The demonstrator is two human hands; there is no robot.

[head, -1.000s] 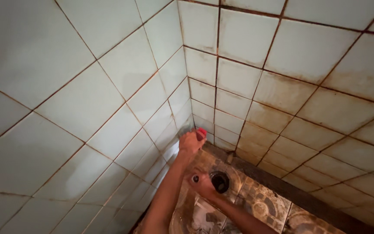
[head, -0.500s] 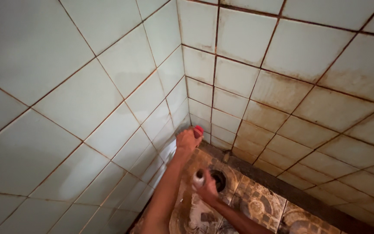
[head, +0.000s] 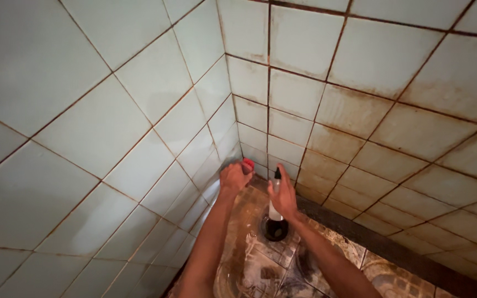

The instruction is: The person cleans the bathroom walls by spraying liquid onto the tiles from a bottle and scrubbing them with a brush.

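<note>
Landmark: floor drain (head: 276, 229), round, dark, in patterned floor tile near wall corner.
Left hand (head: 233, 177): clenched round red scrubber (head: 248, 163), pressed low against pale green wall tiles (head: 139, 99), up-left of drain.
Right hand (head: 284, 194): wrapped round white spray bottle (head: 275, 207) with dark nozzle, held upright directly above drain.
Rust-stained tiles (head: 354, 110): wall behind drain.

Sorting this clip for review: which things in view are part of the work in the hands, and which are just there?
In use:
left hand holding a red scrubber at the wall's base
right hand holding a white bottle with dark nozzle

Just there:
floor drain
stained wall tiles
patterned floor tiles
</note>
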